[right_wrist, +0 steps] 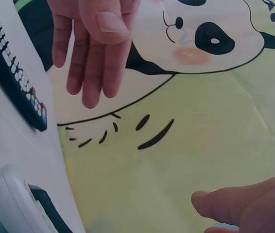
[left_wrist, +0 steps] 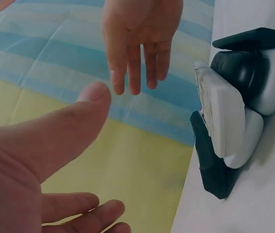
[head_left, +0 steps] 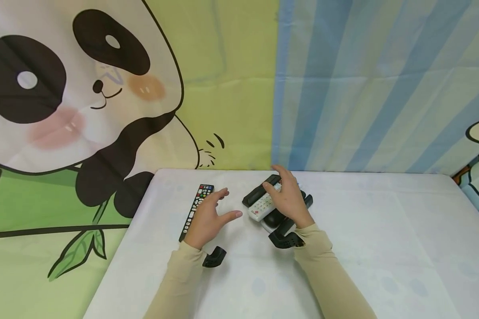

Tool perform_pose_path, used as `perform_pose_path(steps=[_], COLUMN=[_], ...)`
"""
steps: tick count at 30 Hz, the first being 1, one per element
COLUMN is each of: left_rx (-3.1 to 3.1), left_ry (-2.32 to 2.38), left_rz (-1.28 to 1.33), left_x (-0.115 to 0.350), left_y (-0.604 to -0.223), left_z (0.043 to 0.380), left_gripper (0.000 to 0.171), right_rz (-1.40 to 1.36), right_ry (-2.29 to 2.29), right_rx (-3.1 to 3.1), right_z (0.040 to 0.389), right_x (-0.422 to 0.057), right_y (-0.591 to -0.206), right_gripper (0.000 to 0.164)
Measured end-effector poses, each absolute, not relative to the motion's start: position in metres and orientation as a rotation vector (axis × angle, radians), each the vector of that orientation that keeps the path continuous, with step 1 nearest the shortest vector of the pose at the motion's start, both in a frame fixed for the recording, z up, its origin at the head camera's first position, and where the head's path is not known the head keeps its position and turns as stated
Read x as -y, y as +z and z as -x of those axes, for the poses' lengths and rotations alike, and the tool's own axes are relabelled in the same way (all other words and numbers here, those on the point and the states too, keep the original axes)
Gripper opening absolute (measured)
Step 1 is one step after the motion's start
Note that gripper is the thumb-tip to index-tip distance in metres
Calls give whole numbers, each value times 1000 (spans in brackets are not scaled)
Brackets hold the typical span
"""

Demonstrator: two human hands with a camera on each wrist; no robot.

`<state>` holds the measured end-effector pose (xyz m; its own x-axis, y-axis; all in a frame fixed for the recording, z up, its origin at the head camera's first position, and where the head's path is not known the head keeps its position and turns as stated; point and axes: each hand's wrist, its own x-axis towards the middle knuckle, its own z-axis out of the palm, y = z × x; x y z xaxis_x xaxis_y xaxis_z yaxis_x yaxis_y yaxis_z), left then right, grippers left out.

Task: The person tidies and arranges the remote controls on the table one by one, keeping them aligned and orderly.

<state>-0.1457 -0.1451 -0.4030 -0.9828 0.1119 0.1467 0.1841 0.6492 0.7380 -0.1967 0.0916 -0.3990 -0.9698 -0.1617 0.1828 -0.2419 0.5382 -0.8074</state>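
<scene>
My left hand [head_left: 209, 217] hovers with fingers extended and thumb apart, above or just beside a black remote control [head_left: 186, 225] with white and coloured buttons. Over the right side of a pile of remotes is my right hand [head_left: 290, 201], its fingers straight and holding nothing. A white remote control [head_left: 259, 209] lies tilted on that pile, partly hidden by the hand in the head view. Next to it is a black remote [head_left: 253, 196]. The left wrist view shows the white remote [left_wrist: 227, 114] leaning over other black and white pieces, apart from both hands.
Everything lies on a white-covered table [head_left: 383, 239]. Behind it hangs a cloth backdrop [head_left: 239, 88] with a panda and blue stripes. Each wrist carries a black camera mount, the left mount [head_left: 214, 257] and the right mount [head_left: 285, 240].
</scene>
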Motion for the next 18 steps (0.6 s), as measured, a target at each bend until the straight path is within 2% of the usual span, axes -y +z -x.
perform_pose_path(steps=[18], left_rx=[2837], left_ry=[-1440], left_rz=[361], left_x=[113], left_y=[-416], left_z=[161], left_gripper=[76], right_rz=[-281], right_ry=[1373], right_rx=[2701], right_z=[202], right_x=[-113], right_y=[-410], right_gripper=[59])
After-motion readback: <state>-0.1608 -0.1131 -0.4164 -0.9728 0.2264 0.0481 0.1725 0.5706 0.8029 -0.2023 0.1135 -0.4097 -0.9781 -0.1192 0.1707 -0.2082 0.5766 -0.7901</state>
